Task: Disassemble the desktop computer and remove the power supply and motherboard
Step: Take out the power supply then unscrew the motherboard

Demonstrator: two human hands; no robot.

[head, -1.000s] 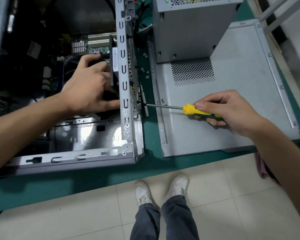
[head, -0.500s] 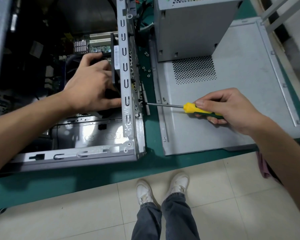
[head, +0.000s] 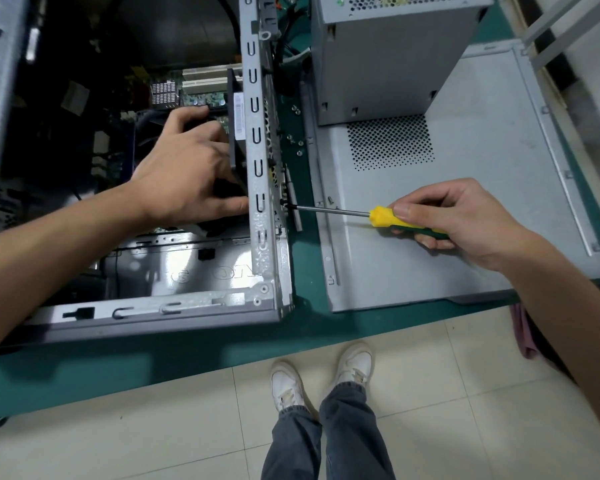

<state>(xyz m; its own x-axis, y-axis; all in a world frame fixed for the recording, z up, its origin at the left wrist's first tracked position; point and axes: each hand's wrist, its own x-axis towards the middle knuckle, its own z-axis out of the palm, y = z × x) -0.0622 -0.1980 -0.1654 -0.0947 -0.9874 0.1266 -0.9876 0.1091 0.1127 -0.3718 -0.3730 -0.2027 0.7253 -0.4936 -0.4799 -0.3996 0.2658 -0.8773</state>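
Barely any movement since a second ago: both hands hold position.
Right hand (head: 465, 220) grips the yellow-and-green-handled screwdriver (head: 388, 218) (tip at the open grey metal computer case's (head: 260, 216) rear panel); left hand (head: 187, 174) clasps the black fan (head: 238, 133) inside.

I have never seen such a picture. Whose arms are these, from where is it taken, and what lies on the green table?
The one view comes from a camera worn on a person's head, looking down; the arms and shoes are theirs. On the green table lies an open computer case. The left hand reaches inside and holds a black fan. The right hand grips a yellow screwdriver, its tip against the case's rear wall. Beside the case lies its removed side panel, and a grey metal box, likely the power supply, stands on it. Loose screws lie between.
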